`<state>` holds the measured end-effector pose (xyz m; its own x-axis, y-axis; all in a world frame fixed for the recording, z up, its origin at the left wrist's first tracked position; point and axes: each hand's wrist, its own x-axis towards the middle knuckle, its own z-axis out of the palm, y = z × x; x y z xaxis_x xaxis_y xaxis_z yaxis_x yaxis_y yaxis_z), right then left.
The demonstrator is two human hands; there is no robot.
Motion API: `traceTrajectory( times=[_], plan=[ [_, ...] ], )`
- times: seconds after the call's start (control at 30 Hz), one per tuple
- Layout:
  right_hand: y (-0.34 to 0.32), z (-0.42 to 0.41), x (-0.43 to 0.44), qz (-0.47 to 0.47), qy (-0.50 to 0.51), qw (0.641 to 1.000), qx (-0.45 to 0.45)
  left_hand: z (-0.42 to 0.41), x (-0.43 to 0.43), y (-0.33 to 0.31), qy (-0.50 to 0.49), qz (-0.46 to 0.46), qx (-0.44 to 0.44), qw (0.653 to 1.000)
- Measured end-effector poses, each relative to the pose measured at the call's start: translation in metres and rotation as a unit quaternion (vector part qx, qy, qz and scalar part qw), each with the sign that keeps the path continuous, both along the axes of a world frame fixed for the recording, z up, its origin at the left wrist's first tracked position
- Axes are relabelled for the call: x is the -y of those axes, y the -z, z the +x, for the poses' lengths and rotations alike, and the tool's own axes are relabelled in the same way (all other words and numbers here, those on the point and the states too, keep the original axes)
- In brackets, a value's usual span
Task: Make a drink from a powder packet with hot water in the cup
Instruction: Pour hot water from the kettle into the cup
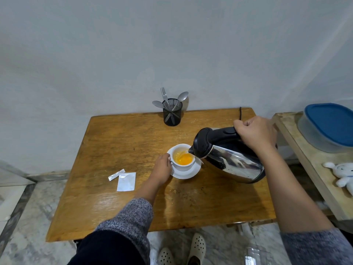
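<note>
Kettle [229, 159], gripped by the right hand [254, 132], tilts spout-first over the cup's [183, 165] right rim; left hand [162, 168] clasps its left side.

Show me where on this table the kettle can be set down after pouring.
Bare wood lies near the front edge of the table and at the far left, beside the utensil holder. It's crowded mid-table: cup on its saucer, the torn packet, and the left hand.
</note>
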<state>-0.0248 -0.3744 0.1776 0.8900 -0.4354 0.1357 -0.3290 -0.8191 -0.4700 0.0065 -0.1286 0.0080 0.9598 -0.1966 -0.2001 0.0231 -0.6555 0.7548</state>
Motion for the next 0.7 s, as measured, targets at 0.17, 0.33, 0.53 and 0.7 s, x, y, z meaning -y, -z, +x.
traceTrajectory(
  times=[0.17,0.33,0.53,0.7],
  plan=[
    [-0.0003,0.0015,-0.0006,-0.003,0.002,1.000,-0.003,0.0003,0.0000,0.0001,0.000,-0.005,0.000,1.000],
    [0.0006,0.0035,-0.0025,-0.008,-0.002,1.000,0.000,-0.0004,-0.0018,0.0002,0.005,-0.008,0.004,1.000],
    [0.0005,0.0051,-0.0048,-0.012,0.000,1.000,0.000,0.0003,-0.0032,0.0027,0.011,-0.015,0.006,1.000],
    [0.0015,0.0056,-0.0056,-0.016,-0.002,1.000,-0.002,0.0000,-0.0031,0.0028,0.014,-0.015,0.010,1.000]
  ],
)
